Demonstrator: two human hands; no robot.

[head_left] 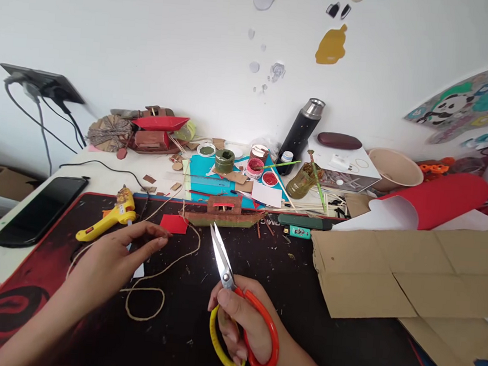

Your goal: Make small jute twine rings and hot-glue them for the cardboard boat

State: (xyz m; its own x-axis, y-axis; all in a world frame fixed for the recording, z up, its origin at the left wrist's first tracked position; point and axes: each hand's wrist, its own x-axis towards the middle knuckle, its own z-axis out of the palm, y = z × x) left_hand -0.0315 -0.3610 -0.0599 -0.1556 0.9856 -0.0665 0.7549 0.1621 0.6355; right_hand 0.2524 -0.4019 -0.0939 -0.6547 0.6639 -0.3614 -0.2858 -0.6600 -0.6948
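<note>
My right hand (245,311) is wrapped round a pair of scissors (226,276) with red and yellow handles. Their blades point up and away from me, slightly parted. In front of the tips lies a small model boat (225,218) with a brown cabin and a greenish hull. My left hand (117,255) hovers at the left with thumb and fingertips drawn together in a pinch; whatever is between them is too small to make out. A twine (166,269) loops over the dark mat beside that hand. Just beyond its fingertips is a red paper piece (174,224).
A yellow glue gun (108,218) and a phone (40,211) lie at the left. Paint pots (224,161), a black thermos (300,131) and a brush jar (305,181) stand at the back. Cardboard sheets (388,271) and a red roll (447,203) cover the right side.
</note>
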